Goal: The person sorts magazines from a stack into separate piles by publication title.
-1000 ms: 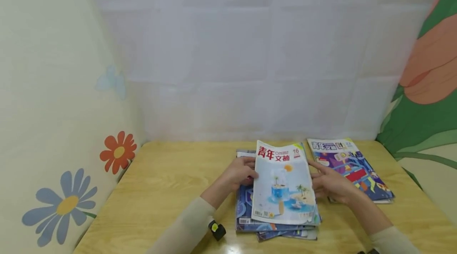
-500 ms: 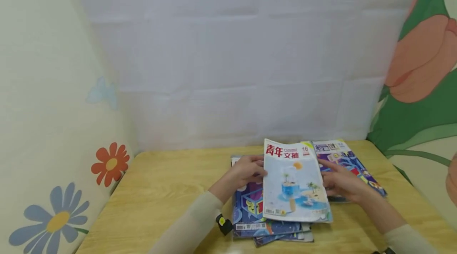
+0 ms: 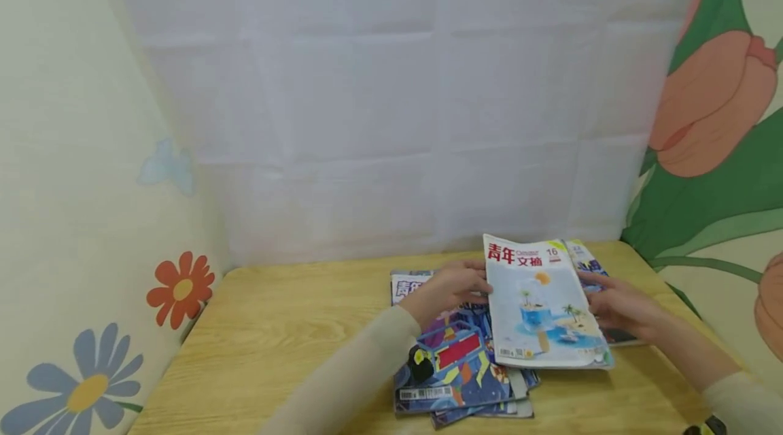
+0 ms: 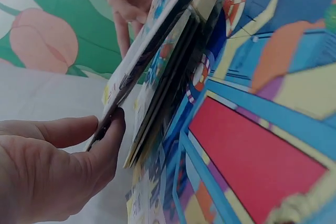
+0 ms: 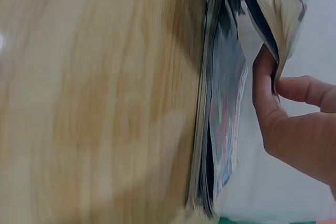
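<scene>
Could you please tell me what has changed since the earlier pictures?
The white-covered magazine has moved right, from above the left stack towards the right stack, revealing more of the left stack. The left hand and right hand keep their grip on the magazine's edges. Both stacks stay on the table.

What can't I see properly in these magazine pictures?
- Head view: most of the right stack's top cover, hidden by the held magazine and right hand.
- Head view: tiny print along the held magazine's bottom, too small.
- Head view: covers of the left stack's lower magazines, beneath its top magazine.
- Right wrist view: the wrist, cut off by the right edge.
</scene>
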Demonstrator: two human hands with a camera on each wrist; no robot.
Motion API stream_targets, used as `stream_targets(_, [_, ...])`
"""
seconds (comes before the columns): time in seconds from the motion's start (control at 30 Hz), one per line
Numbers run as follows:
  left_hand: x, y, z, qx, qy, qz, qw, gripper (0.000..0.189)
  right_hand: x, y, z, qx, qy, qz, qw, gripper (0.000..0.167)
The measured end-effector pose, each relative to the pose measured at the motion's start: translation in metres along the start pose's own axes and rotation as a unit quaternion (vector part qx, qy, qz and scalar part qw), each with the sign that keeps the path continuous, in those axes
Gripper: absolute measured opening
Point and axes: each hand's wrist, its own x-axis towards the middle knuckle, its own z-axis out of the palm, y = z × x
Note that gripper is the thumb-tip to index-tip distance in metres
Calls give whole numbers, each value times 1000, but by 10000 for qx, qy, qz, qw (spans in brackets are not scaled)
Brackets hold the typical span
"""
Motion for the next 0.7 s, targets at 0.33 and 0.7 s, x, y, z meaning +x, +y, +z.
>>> stream_targets(0.33, [33, -3, 20, -165, 363, -86, 9992, 45, 15, -19, -32, -781, -45, -99, 9969, 88])
stream_targets(0.7, [50, -14, 32, -840, 882, 128, 9925, 52, 39, -31, -47, -1389, 45, -120, 9902, 85])
